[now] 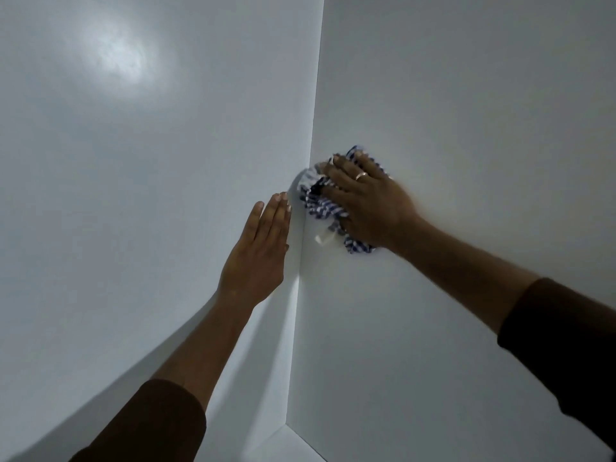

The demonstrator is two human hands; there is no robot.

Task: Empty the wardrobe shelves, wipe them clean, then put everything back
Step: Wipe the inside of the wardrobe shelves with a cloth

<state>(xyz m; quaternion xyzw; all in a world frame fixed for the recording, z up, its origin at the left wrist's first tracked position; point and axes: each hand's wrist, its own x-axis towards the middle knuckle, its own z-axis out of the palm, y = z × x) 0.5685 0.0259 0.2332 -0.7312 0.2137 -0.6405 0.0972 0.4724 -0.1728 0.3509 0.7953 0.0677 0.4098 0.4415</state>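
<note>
Two bare hands reach up into the corner of a white wardrobe interior, seen from the person's own head. The left hand (258,251), just left of the frame's centre, lies flat against the left wall panel (133,161) with its fingers straight and close together, holding nothing. The right hand (366,201), right of centre, presses a blue-and-white checked cloth (321,203) against the right wall panel (466,95); its fingers are spread over the bunched fabric, and a ring (361,176) shows on one of them. Whether the thumb curls under the cloth cannot be told.

The cloth sits at mid-frame, touching the vertical corner seam (308,195) where the two panels meet, with a small white tag (322,237) hanging at its lower edge. Crumpled as it is, its long axis runs roughly from upper left to lower right, following the line of the hand, with the fingertips pointing toward the upper left.

Judging by its folds, the cloth is light, soft and limp. It should slide easily on the smooth panel and is best held by gathering the bunch under the palm. A bright glare marks the upper left of the frame. A sliver of shelf surface (286,445) shows at the bottom. Dark brown sleeves (150,421) cover both forearms.
</note>
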